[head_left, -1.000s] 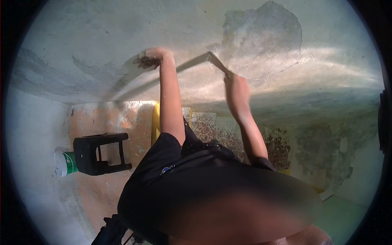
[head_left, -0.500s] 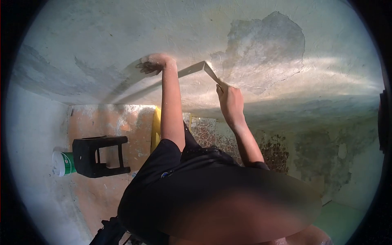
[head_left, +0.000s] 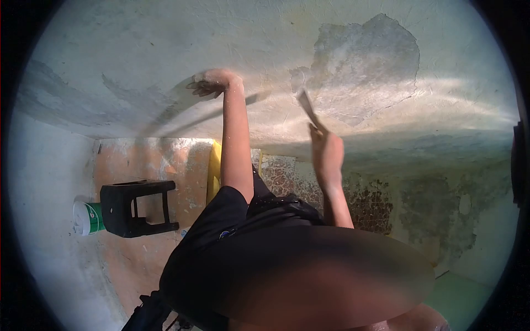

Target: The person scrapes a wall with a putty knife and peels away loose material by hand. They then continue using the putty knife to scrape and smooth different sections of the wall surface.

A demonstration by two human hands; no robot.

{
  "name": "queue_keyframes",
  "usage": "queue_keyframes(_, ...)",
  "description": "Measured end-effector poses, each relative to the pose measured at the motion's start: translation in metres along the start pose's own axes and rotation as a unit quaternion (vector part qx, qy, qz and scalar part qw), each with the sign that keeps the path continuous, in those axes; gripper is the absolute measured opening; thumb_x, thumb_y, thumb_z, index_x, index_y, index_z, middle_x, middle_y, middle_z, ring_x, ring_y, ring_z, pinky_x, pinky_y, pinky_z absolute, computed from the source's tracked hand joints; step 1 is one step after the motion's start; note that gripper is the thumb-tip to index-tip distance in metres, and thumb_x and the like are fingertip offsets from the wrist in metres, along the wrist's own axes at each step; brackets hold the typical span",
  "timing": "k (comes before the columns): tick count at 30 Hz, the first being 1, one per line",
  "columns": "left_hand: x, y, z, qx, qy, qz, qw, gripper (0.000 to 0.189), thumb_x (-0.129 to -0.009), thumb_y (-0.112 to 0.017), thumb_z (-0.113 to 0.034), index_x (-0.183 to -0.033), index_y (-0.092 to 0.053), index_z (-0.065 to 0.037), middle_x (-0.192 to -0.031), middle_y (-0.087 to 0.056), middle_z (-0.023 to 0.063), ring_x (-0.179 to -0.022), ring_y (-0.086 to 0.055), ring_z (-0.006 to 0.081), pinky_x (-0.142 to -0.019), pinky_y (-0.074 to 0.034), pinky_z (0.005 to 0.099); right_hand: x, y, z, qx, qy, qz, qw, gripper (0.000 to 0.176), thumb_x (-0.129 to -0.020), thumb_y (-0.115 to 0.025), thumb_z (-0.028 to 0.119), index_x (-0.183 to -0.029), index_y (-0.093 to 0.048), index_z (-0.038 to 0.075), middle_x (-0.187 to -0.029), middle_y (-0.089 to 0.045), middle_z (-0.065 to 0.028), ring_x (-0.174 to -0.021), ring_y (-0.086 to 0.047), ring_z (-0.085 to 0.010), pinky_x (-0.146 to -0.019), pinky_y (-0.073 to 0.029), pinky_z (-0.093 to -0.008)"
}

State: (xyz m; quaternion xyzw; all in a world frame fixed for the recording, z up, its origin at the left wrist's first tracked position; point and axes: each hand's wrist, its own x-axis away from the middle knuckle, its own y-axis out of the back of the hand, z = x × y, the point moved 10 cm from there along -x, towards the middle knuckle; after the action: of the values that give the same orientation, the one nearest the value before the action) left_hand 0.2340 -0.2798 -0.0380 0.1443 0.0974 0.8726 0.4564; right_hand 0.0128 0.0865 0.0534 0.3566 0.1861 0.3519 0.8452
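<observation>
My left hand [head_left: 211, 81] rests against the pale wall [head_left: 248, 44] with its fingers spread and nothing in it. To its right, my right hand [head_left: 327, 154] is wrapped round the handle of a flat scraper [head_left: 307, 106], whose blade points up and to the left. The blade looks slightly apart from the wall. A grey bare patch [head_left: 367, 60] with ragged, peeled edges lies above and to the right of the scraper. Thin streaks of shadow fall on the wall between my hands.
A black stool [head_left: 118, 209] lies tipped on the left, beside a green and white bucket [head_left: 95, 217]. A yellow panel [head_left: 214, 171] stands behind my left arm. Dark mottled patches [head_left: 436, 209] mark the surface at the right.
The scraper and my right hand have moved right and slightly down, and the blade has come away from the wall. My left hand stays on the wall.
</observation>
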Motion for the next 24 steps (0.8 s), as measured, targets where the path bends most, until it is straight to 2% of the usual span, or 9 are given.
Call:
queue_keyframes(2,-0.003,0.011,0.008,0.019,0.027,-0.021,0.999,0.059,-0.108,-0.033,-0.045,-0.154,-0.042,-0.008,-0.163,-0.035,0.0077,-0.153,-0.026,0.0265,-0.126,-0.013,0.0525,0.001,0.009,-0.019,0.013,0.021,-0.063,0.998,0.027,-0.099,-0.064,0.022,-0.119,-0.073,0.006,-0.08,-0.073,-0.0204,-0.065,-0.071,-0.0303,-0.06,-0.053,-0.0403)
queue_keyframes(5,0.003,-0.012,-0.01,-0.068,-0.099,0.112,0.986,0.068,-0.108,-0.018,-0.051,-0.163,-0.016,-0.01,-0.17,-0.014,0.0054,-0.157,-0.01,0.0235,-0.127,-0.007,0.0511,-0.034,-0.061,-0.031,0.012,0.14,-0.051,0.989,0.024,-0.099,-0.061,0.021,-0.108,-0.073,0.002,-0.078,-0.066,-0.026,-0.068,-0.065,-0.0429,-0.061,-0.05,-0.0472)
queue_keyframes(8,-0.028,0.0,-0.044,0.228,0.007,0.09,0.969,0.066,-0.109,-0.018,-0.05,-0.162,-0.017,-0.011,-0.17,-0.016,0.0057,-0.157,-0.012,0.0232,-0.127,-0.006,0.0511,-0.025,-0.05,0.001,0.019,0.141,-0.057,0.988,0.025,-0.1,-0.06,0.021,-0.111,-0.073,0.002,-0.076,-0.065,-0.0256,-0.066,-0.066,-0.0394,-0.06,-0.049,-0.0455)
queue_keyframes(9,-0.058,0.011,-0.04,0.387,0.317,-0.06,0.864,0.062,-0.109,-0.025,-0.047,-0.159,-0.027,-0.01,-0.167,-0.024,0.0063,-0.155,-0.019,0.0242,-0.127,-0.009,0.0515,-0.015,-0.041,0.004,-0.018,0.133,-0.061,0.989,0.025,-0.1,-0.061,0.02,-0.114,-0.074,0.004,-0.076,-0.068,-0.0243,-0.064,-0.068,-0.0355,-0.059,-0.051,-0.0436)
queue_keyframes(10,-0.104,0.008,-0.083,0.387,0.317,-0.061,0.863,0.062,-0.109,-0.025,-0.047,-0.159,-0.027,-0.01,-0.167,-0.024,0.0063,-0.155,-0.019,0.0242,-0.127,-0.009,0.0515,-0.007,-0.033,-0.007,0.0,0.098,-0.051,0.994,0.025,-0.1,-0.062,0.019,-0.117,-0.074,0.005,-0.077,-0.07,-0.0227,-0.064,-0.07,-0.0314,-0.059,-0.052,-0.0419)
queue_keyframes(11,-0.119,0.016,-0.1,0.333,0.251,-0.035,0.908,0.063,-0.109,-0.024,-0.048,-0.16,-0.027,-0.011,-0.167,-0.024,0.0064,-0.155,-0.018,0.0242,-0.127,-0.008,0.0512,-0.001,-0.022,-0.024,0.018,0.065,-0.04,0.997,0.026,-0.099,-0.063,0.018,-0.12,-0.074,0.006,-0.077,-0.072,-0.021,-0.063,-0.071,-0.0274,-0.059,-0.053,-0.0401)
queue_keyframes(13,-0.125,0.011,-0.126,0.212,0.114,0.018,0.97,0.064,-0.109,-0.023,-0.049,-0.16,-0.025,-0.011,-0.168,-0.022,0.0065,-0.156,-0.017,0.0241,-0.127,-0.008,0.0508,0.002,-0.009,-0.052,-0.003,-0.023,-0.056,0.998,0.027,-0.101,-0.058,0.023,-0.108,-0.074,0.003,-0.079,-0.07,-0.0226,-0.072,-0.071,-0.0398,-0.066,-0.054,-0.048)
queue_keyframes(16,0.004,-0.001,0.0,0.002,-0.104,0.094,0.99,0.066,-0.108,-0.021,-0.051,-0.161,-0.024,-0.012,-0.168,-0.021,0.0067,-0.156,-0.015,0.0241,-0.127,-0.006,0.0501,-0.022,-0.031,-0.03,0.038,0.037,-0.07,0.996,0.028,-0.102,-0.056,0.022,-0.108,-0.073,0.002,-0.082,-0.068,-0.026,-0.077,-0.068,-0.0432,-0.068,-0.052,-0.0493)
queue_keyframes(24,0.004,-0.002,0.007,-0.084,-0.046,0.076,0.992,0.066,-0.108,-0.017,-0.05,-0.162,-0.018,-0.012,-0.169,-0.016,0.007,-0.157,-0.013,0.0243,-0.127,-0.007,0.0481,-0.001,0.006,-0.058,-0.002,-0.009,-0.08,0.997,0.026,-0.1,-0.061,0.024,-0.117,-0.075,0.011,-0.078,-0.071,-0.0213,-0.066,-0.071,-0.0358,-0.062,-0.054,-0.0444)
